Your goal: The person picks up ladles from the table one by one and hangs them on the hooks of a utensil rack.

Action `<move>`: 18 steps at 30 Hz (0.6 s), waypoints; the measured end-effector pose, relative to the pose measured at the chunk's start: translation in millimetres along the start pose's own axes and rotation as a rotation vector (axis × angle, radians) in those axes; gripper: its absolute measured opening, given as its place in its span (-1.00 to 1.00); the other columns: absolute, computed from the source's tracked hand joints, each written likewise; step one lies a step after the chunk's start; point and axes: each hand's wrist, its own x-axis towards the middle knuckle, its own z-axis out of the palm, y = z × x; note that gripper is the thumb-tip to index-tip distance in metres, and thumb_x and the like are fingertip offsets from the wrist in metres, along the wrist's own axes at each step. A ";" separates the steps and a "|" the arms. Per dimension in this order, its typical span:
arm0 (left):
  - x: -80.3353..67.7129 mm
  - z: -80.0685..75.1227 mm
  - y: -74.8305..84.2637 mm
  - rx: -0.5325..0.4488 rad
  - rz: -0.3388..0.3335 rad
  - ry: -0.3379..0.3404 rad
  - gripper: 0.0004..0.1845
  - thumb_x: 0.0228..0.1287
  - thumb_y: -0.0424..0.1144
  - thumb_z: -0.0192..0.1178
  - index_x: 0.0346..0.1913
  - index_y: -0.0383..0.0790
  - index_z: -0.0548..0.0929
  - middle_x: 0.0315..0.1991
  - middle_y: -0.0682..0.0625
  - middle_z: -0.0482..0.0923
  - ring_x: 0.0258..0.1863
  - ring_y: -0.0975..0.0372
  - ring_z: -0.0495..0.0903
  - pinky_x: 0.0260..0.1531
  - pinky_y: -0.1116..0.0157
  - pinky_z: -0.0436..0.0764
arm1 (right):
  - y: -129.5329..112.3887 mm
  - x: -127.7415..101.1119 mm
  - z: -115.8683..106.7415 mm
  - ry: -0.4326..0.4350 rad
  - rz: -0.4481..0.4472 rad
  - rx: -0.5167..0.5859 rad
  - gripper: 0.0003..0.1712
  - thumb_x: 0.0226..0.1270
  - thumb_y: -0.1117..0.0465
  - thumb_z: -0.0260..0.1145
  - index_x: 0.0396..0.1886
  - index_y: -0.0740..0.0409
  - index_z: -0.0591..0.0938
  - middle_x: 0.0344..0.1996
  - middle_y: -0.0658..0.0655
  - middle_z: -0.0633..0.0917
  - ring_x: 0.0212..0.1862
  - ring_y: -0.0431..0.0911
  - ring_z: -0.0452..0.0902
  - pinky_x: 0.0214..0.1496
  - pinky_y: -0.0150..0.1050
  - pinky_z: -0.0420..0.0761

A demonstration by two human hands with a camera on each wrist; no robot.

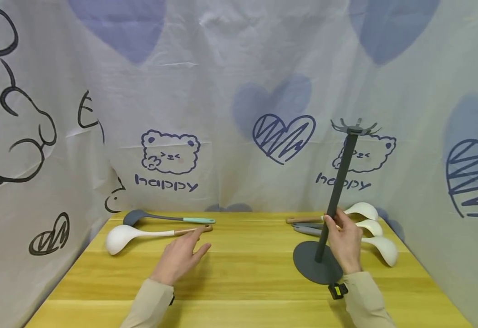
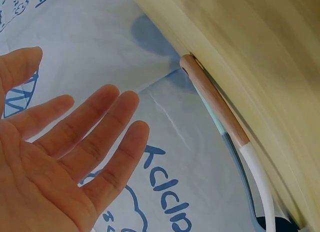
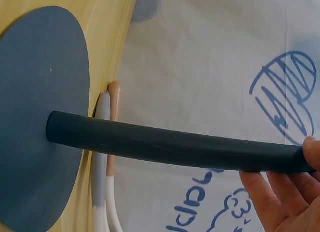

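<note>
My right hand grips the pole of a dark grey utensil stand, thumb on one side and fingers on the other. The stand has a ring of hooks on top and a round base. It leans slightly, and I cannot tell whether the base touches the table. My left hand is held over the table with fingers extended and nothing in its palm. Nearest to it lies a white ladle with a wooden handle. Behind that is a dark blue ladle with a mint handle.
Several white ladles lie on the right side of the wooden table, behind and beside the stand, their handles partly hidden by it. A printed cloth hangs at the back and both sides.
</note>
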 end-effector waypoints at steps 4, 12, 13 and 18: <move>3.1 3.2 6.0 -0.012 0.014 0.018 -0.49 0.37 0.00 0.22 0.33 0.04 0.44 0.14 0.01 0.64 -0.17 0.10 0.71 -0.31 0.06 0.67 | -4.8 -3.1 4.4 -0.009 -0.037 0.007 -0.80 0.37 0.21 0.32 -0.08 0.19 0.69 -0.16 0.25 0.78 -0.06 0.17 0.72 -0.11 0.13 0.68; 9.8 8.4 17.2 -0.024 0.027 0.012 -0.41 0.37 0.04 0.19 0.38 -0.09 0.41 0.13 -0.08 0.64 -0.05 0.05 0.69 -0.17 0.00 0.69 | -16.2 -11.5 17.9 -0.057 -0.088 0.048 -0.81 0.35 0.23 0.33 -0.08 0.16 0.69 -0.19 0.22 0.79 -0.11 0.12 0.74 -0.18 0.08 0.71; 10.4 8.8 18.9 -0.025 0.026 0.009 -0.41 0.37 0.04 0.19 0.38 -0.10 0.41 0.13 -0.09 0.64 -0.04 0.05 0.69 -0.16 -0.01 0.68 | -17.8 -12.7 19.3 -0.063 -0.088 0.050 -0.80 0.35 0.22 0.33 -0.08 0.16 0.69 -0.19 0.21 0.79 -0.11 0.11 0.74 -0.18 0.07 0.72; 12.6 8.6 25.5 -0.039 0.023 0.000 -0.44 0.38 0.03 0.19 0.34 -0.14 0.46 0.14 -0.11 0.63 0.03 0.02 0.66 -0.08 -0.05 0.67 | -25.1 -17.0 27.0 -0.100 -0.095 0.078 -0.75 0.36 0.20 0.32 -0.01 0.14 0.69 -0.17 0.20 0.79 -0.10 0.09 0.74 -0.20 0.01 0.73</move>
